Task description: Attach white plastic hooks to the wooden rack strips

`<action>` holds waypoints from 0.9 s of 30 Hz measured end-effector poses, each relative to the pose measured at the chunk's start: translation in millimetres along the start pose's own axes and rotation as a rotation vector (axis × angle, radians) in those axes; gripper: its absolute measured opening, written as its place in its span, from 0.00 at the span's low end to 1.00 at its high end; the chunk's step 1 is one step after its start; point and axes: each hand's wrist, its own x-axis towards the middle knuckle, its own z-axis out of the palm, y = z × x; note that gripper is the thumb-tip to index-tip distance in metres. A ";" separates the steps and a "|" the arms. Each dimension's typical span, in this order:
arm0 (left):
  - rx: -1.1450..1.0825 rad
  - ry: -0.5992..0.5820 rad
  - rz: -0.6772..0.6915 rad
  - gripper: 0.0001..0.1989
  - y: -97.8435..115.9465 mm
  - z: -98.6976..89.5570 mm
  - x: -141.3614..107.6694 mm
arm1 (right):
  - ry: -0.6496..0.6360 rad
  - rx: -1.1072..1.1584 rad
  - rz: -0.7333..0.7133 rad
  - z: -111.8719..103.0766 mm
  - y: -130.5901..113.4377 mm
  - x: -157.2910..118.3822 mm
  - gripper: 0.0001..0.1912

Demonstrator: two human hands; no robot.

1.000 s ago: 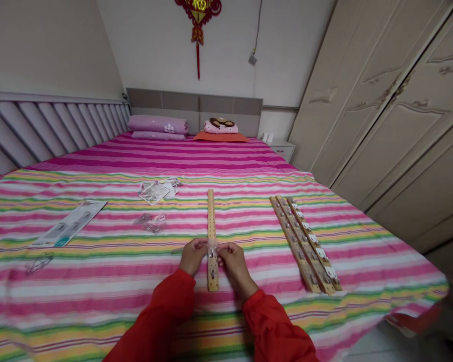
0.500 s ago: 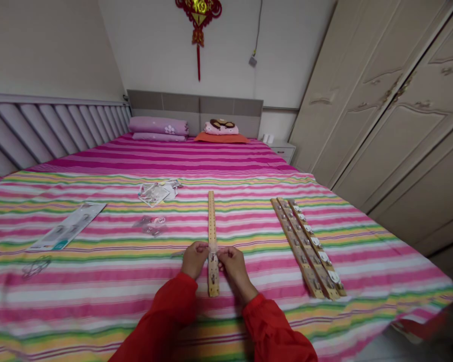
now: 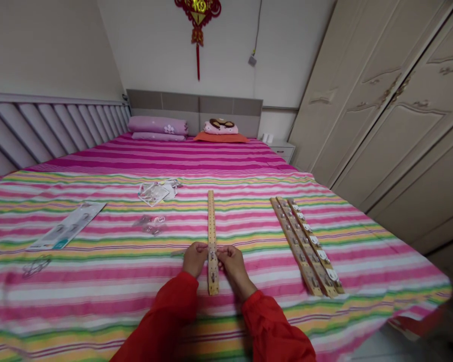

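Observation:
A narrow wooden strip point(image 3: 212, 221) with rows of small holes lies lengthwise on the striped bed cover. Small metal pieces sit on its near part, one of them point(image 3: 213, 276) close to the near end. My left hand point(image 3: 195, 258) is at the strip's left edge, thumb and forefinger pinched together. On the other side my right hand point(image 3: 232, 262) pinches at the right edge, level with the left. Between the fingertips lies a small metal piece with something clear around it; what each fingertip grips is too small to make out.
Three wooden strips with metal and white pieces point(image 3: 305, 246) lie at the right. Leftward are a long card point(image 3: 70, 226), small plastic packets point(image 3: 151, 224), a pile of packaging point(image 3: 158, 192) and a clear loop point(image 3: 36, 266). A wardrobe point(image 3: 400, 115) stands beyond the bed's right side.
The clear piece between my fingertips looks flatter against the strip. Both hands remain in nearly the same place, and the view has shifted very slightly.

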 end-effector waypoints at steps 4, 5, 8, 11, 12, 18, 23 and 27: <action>0.095 0.021 -0.050 0.05 3.0 3.9 4.2 | -0.016 0.002 0.046 -1.1 -4.0 -0.3 0.12; 0.116 0.031 -0.058 0.06 3.2 4.8 6.3 | -0.011 -0.006 0.055 -0.9 -4.6 0.1 0.12; 0.173 0.064 -0.068 0.07 2.4 7.0 13.1 | 0.016 -0.043 0.066 0.4 -4.8 2.9 0.14; 0.225 0.088 -0.069 0.09 0.2 8.5 17.4 | 0.036 -0.077 0.076 1.0 -4.4 6.3 0.15; 0.240 0.091 -0.066 0.10 -0.3 8.8 17.9 | 0.038 -0.080 0.085 0.7 -4.5 7.0 0.15; 0.384 0.067 -0.030 0.17 5.5 9.1 12.0 | 0.016 -0.090 0.130 -2.2 -9.0 6.5 0.15; 0.464 0.085 -0.049 0.17 15.5 12.7 2.2 | -0.001 -0.100 0.133 -3.2 -9.5 5.4 0.14; 0.369 0.063 -0.003 0.15 18.9 12.8 -7.0 | -0.025 -0.098 0.124 -5.8 -7.4 3.6 0.13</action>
